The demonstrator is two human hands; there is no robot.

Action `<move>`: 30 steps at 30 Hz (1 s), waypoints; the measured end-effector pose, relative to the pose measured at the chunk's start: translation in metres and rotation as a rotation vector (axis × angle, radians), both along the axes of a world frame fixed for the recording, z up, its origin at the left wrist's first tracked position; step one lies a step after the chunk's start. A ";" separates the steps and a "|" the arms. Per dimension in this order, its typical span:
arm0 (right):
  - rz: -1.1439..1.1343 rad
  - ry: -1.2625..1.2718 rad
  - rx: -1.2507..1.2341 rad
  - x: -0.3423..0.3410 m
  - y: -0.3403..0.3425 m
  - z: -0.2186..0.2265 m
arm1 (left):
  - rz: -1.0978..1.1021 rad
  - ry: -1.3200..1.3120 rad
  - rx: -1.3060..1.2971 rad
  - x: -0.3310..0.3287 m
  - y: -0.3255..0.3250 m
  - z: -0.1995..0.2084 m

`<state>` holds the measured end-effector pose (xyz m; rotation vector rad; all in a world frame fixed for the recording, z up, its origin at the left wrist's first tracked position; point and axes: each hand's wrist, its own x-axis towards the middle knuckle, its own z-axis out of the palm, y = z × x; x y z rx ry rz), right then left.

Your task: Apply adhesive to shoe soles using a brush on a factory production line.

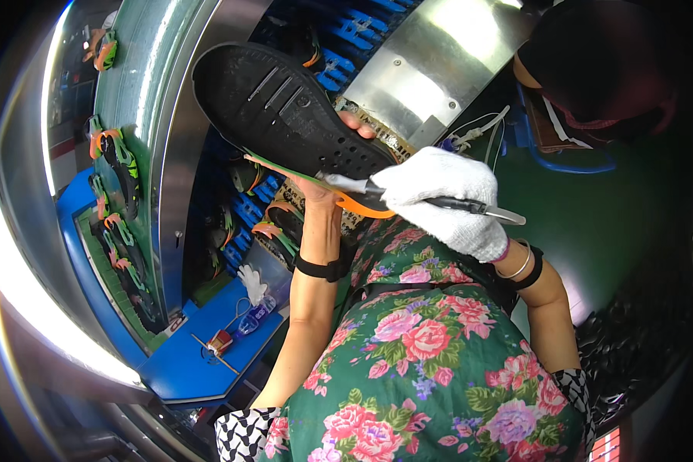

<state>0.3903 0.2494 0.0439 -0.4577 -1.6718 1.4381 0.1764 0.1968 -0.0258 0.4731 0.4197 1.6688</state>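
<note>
My bare left hand (317,191) grips a black shoe sole (285,108), its fingertips showing past the far edge. The sole is tilted, with its face toward me; it has raised slots at the wide end and small round holes nearer my right hand. An orange and green edge shows along its lower side. My right hand (443,200), in a white knit glove, is closed around a slim brush (345,182) with a dark handle. The brush's pale tip touches, or lies very near, the sole's lower edge beside my left hand.
Left, a green conveyor belt (142,69) carries several black, green and orange shoe parts (119,165). On a blue shelf (189,369) lie a bottle (254,316), a white glove (252,283) and a small red item (220,342). Blue racks (335,69) and a metal cover (416,85) stand ahead; another person (600,61) is far right.
</note>
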 end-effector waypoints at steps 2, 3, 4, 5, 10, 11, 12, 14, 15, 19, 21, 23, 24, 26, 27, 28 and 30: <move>-0.009 -0.038 0.080 0.000 -0.003 0.006 | -0.007 -0.051 0.079 0.001 0.006 0.003; -0.014 -0.073 0.163 0.000 -0.004 0.008 | -0.006 -0.052 0.077 0.000 0.006 0.003; 0.015 -0.032 0.256 0.000 -0.003 0.007 | -0.004 -0.022 0.084 -0.004 0.005 0.002; 0.016 -0.032 0.255 0.000 -0.003 0.006 | -0.003 0.008 0.090 -0.005 0.005 0.002; 0.006 -0.013 0.011 0.002 0.000 0.007 | 0.033 0.058 0.049 -0.002 0.007 0.007; -0.006 -0.040 0.100 0.002 0.000 0.009 | 0.067 0.092 0.032 -0.002 0.007 0.007; -0.013 -0.025 0.239 0.000 -0.002 0.006 | 0.066 0.090 0.031 -0.001 0.009 0.010; 0.018 -0.028 0.125 0.003 0.000 0.007 | 0.013 -0.002 0.068 0.002 0.012 0.016; 0.051 -0.028 0.012 0.004 0.000 0.007 | 0.012 -0.002 0.067 0.001 0.012 0.015; 0.000 -0.062 0.115 0.006 0.003 0.009 | 0.041 0.025 0.071 -0.001 0.014 0.012; 0.000 -0.036 0.190 0.005 0.001 0.005 | 0.042 0.050 0.070 -0.003 0.016 0.012; 0.051 -0.013 -0.069 0.007 0.002 0.002 | 0.045 0.071 0.093 -0.004 0.019 0.010; 0.045 -0.011 -0.120 0.008 0.004 0.001 | 0.045 0.072 0.091 -0.005 0.020 0.009; 0.047 -0.062 -0.014 0.011 0.008 0.006 | 0.053 0.048 0.168 -0.008 0.021 0.005; 0.045 -0.115 0.094 0.012 0.010 0.009 | 0.051 0.048 0.166 -0.009 0.022 0.004; 0.056 -0.074 0.083 0.011 0.009 0.007 | 0.049 0.070 0.159 -0.010 0.022 0.003; 0.050 -0.065 -0.063 0.012 0.008 0.004 | 0.046 0.095 0.151 -0.009 0.025 0.005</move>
